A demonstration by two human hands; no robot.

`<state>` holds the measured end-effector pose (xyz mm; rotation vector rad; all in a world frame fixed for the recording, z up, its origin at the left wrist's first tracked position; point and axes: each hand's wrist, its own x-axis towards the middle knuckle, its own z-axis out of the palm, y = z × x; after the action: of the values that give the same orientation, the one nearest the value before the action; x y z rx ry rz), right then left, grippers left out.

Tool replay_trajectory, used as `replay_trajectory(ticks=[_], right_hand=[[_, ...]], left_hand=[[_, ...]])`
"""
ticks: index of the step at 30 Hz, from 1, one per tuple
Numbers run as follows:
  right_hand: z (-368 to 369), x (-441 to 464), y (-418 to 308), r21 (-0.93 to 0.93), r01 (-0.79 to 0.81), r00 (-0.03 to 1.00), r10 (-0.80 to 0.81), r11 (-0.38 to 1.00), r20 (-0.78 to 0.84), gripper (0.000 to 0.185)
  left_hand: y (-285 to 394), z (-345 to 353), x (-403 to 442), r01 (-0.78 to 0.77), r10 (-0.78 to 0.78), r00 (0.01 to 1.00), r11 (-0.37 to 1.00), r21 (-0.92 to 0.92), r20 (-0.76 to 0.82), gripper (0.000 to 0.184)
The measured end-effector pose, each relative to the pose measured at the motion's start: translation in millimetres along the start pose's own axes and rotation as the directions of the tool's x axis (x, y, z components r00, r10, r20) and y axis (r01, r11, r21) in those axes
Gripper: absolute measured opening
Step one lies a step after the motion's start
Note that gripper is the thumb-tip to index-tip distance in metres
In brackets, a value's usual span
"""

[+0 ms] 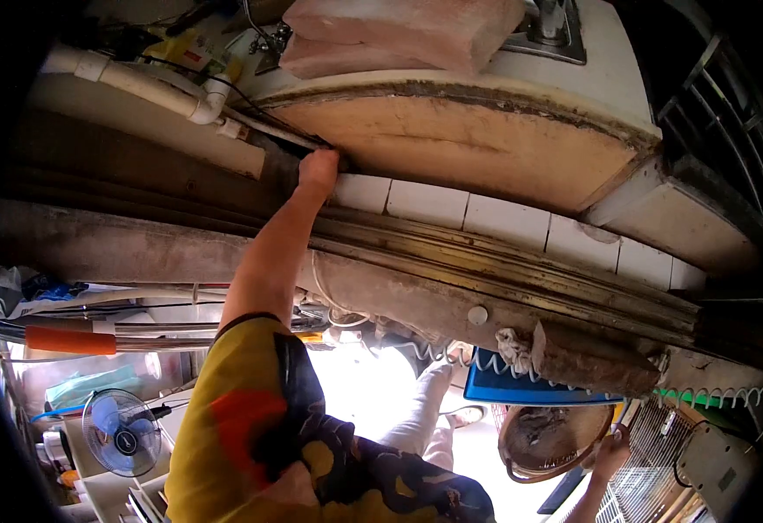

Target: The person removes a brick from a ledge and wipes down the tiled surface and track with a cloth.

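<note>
My left hand (318, 171) reaches up into the gap at the left end of a tan panel (460, 131), beside the row of white tiles (429, 200). Its fingers are curled closed, and whatever they hold is hidden. A thin dark cable and a white plastic pipe (137, 87) run close to that hand. Low on the right, my right hand (610, 451) grips the rim of a round brown basket (549, 436). Greyish stuff, too unclear to name, lies inside the basket.
Pinkish slabs (399, 33) rest on the counter above the panel. A grooved metal rail (486, 248) crosses below the tiles. A blue tray (521, 383) and a coiled white cord hang near the basket. A small fan (122, 432) stands lower left.
</note>
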<state>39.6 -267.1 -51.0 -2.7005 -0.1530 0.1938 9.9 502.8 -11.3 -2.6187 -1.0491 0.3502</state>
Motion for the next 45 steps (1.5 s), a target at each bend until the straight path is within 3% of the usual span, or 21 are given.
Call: replay_trajectory(ticks=[2,5,8,9,11,12,15,17,19,20,21,22,23,25,28,32,33,34,39,43,45], right_hand=[[-6.3,3.4,-10.3,-0.071,-0.275,0.944,0.283,0.959,0.172,0.035],[10.1,-1.0,22.2,0.016,-0.015,1.000,0.015,1.000,0.015,0.035],[-1.9,3.6,-7.2,-0.011,-0.211,0.971,0.211,0.977,0.112,0.036],[2.0,3.7,0.4,-0.045,-0.165,0.981,0.169,0.985,0.097,0.037],[3.7,7.4,0.8,-0.020,-0.303,0.938,0.302,0.953,0.171,0.037],[3.9,8.3,-0.2,-0.017,-0.370,0.907,0.365,0.929,0.209,0.037],[21.7,-0.3,18.5,0.114,-0.023,0.998,0.030,0.993,-0.059,0.032],[29.0,6.6,33.3,0.128,0.077,0.990,-0.060,0.989,-0.128,0.031],[31.1,1.7,39.9,0.163,0.015,0.995,0.002,0.987,-0.102,0.031],[26.9,-0.3,40.4,0.113,-0.113,0.993,0.117,0.987,-0.025,0.032],[19.7,4.7,26.9,0.059,-0.230,0.973,0.228,0.971,0.041,0.032],[18.0,9.0,12.4,0.009,-0.342,0.936,0.340,0.940,0.093,0.033],[16.4,8.9,1.6,0.031,-0.309,0.951,0.307,0.951,0.044,0.033],[16.7,8.1,-0.6,0.090,-0.377,0.926,0.373,0.922,0.055,0.034],[49.0,-3.1,69.0,0.186,-0.241,0.966,0.254,0.953,-0.053,0.035],[50.1,0.1,74.6,0.102,-0.107,0.987,0.118,0.989,-0.107,0.033],[39.3,-1.8,61.3,0.137,-0.297,0.955,0.295,0.945,0.041,0.032],[46.0,-2.9,70.9,0.118,-0.283,0.959,0.283,0.952,0.019,0.028],[68.6,-0.6,113.4,0.055,-0.177,0.980,0.181,0.983,-0.081,0.027],[56.7,-1.5,87.5,0.054,-0.165,0.981,0.170,0.985,-0.098,0.030],[52.6,1.4,84.5,0.064,-0.133,0.988,0.138,0.989,-0.074,0.030]], left_hand=[[-3.3,13.7,-1.5,0.015,-0.013,0.992,1.000,-0.014,0.122,0.007],[-13.8,23.6,7.0,0.040,-0.035,0.987,0.999,-0.027,0.159,0.010],[-59.7,109.9,25.7,-0.040,0.062,0.985,0.990,-0.138,0.160,0.012],[-64.4,114.5,24.9,-0.086,0.106,0.984,0.986,-0.140,0.141,0.013],[-47.6,72.3,-7.2,-0.216,0.218,0.974,0.976,-0.037,0.066,0.013],[-40.4,59.2,-6.9,-0.182,0.186,0.980,0.982,-0.048,0.071,0.013],[-24.2,32.7,-13.1,-0.051,0.061,0.995,0.992,-0.119,0.083,0.012],[-17.0,19.9,-3.3,0.073,-0.061,0.996,0.974,-0.215,0.061,0.012],[-22.8,47.9,15.1,0.056,-0.085,0.994,0.944,-0.324,-0.075,0.012],[-29.1,63.8,15.6,0.052,-0.109,0.985,0.926,-0.373,-0.134,0.011],[-22.5,39.6,8.3,0.084,-0.085,0.996,0.946,-0.313,0.011,0.013],[-32.1,68.4,18.7,0.104,-0.102,0.994,0.888,-0.448,0.029,0.015],[-49.7,123.5,31.2,0.126,-0.116,0.992,0.812,-0.570,0.053,0.017],[-41.0,88.1,-2.5,-0.077,0.060,0.996,0.951,-0.301,-0.067,0.024],[-29.6,40.4,-1.9,-0.166,0.176,0.981,0.979,-0.121,0.077,0.028],[-22.6,45.6,10.6,0.086,-0.048,0.992,0.933,-0.349,0.117,0.030],[-20.6,42.6,5.9,0.094,-0.057,0.992,0.927,-0.362,0.113,0.031],[-21.0,35.4,10.2,0.094,-0.066,0.994,0.923,-0.372,0.089,0.031],[-30.0,26.7,4.3,0.000,0.118,0.905,0.961,-0.278,0.409,0.029],[-39.3,51.2,9.3,-0.080,0.164,0.961,0.937,-0.341,0.223,0.021],[-30.7,50.2,4.9,-0.144,0.157,0.985,0.979,-0.144,0.079,0.017]])
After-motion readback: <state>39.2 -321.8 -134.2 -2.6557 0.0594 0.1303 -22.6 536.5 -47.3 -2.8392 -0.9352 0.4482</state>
